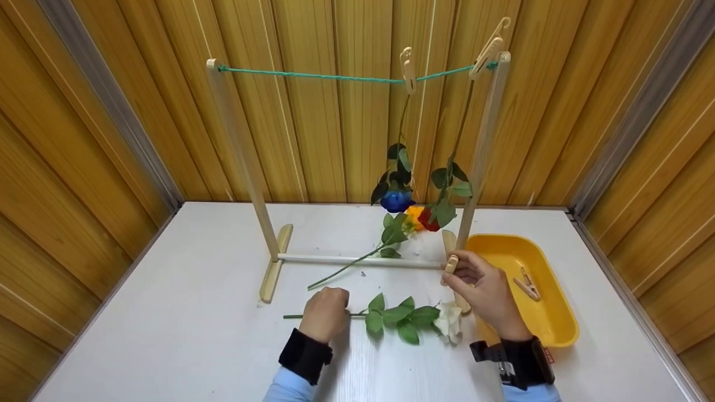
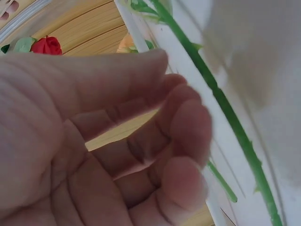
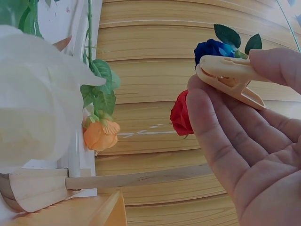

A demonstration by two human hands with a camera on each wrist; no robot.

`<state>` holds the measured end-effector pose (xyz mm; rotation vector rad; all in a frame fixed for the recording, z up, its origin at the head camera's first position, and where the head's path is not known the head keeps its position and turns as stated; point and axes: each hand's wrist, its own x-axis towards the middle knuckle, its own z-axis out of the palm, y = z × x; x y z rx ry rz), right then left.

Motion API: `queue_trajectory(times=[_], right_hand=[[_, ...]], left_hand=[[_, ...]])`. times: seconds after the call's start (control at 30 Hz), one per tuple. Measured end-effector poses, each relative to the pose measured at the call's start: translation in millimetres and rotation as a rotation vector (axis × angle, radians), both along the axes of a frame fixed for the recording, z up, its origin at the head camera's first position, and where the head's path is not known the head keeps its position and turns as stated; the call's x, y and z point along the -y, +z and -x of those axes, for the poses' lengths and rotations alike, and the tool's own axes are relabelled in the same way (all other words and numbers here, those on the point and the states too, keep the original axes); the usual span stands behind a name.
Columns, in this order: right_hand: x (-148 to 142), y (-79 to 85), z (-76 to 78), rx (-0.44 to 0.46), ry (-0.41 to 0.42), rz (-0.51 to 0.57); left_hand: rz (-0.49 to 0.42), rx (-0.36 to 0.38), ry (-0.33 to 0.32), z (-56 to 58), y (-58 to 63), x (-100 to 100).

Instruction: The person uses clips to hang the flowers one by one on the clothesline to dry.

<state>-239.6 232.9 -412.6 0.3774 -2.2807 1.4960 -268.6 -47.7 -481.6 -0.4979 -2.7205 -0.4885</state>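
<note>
My right hand point(image 1: 489, 290) pinches a beige clothespin point(image 3: 230, 75) between thumb and fingers, beside the right post of a wooden frame. My left hand point(image 1: 325, 314) is right over the green stem of a white rose point(image 1: 448, 322) lying on the table. In the left wrist view its fingers are loosely curled and hold nothing, with the stem point(image 2: 216, 92) just beyond the fingertips. Behind lies an orange rose point(image 1: 414, 216). A blue rose point(image 1: 396, 200) and a red rose point(image 1: 429, 219) hang head down from a green cord point(image 1: 335, 77), each held by a clothespin.
The wooden frame stands on two feet, its left post point(image 1: 240, 151) and right post point(image 1: 487, 134) joined by a low white crossbar point(image 1: 357, 261). At right a yellow tray point(image 1: 567, 329) holds a loose clothespin point(image 1: 527, 285). Wood-panelled walls enclose the white table point(image 1: 167, 324).
</note>
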Motion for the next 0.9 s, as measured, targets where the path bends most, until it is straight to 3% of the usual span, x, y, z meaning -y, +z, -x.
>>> queue_trajectory(times=[0.3, 0.57, 0.73, 0.9], right_hand=[[-10.3, -20.1, 15.8, 0.053, -0.008, 0.009], [-3.0, -2.8, 3.2, 0.026, 0.009, 0.013], [1.2, 6.8, -2.8, -0.004, 0.025, 0.015], [-3.9, -6.0, 5.9, 0.027, 0.013, 0.025]], left_hand=[[0.100, 0.051, 0.069, -2.5, -3.3, 3.9], [0.117, 0.068, 0.090, 0.7, -9.2, 3.9], [0.087, -0.004, 0.113, 2.3, -7.2, 4.5], [0.004, -0.096, 0.133, 3.5, 0.5, 6.6]])
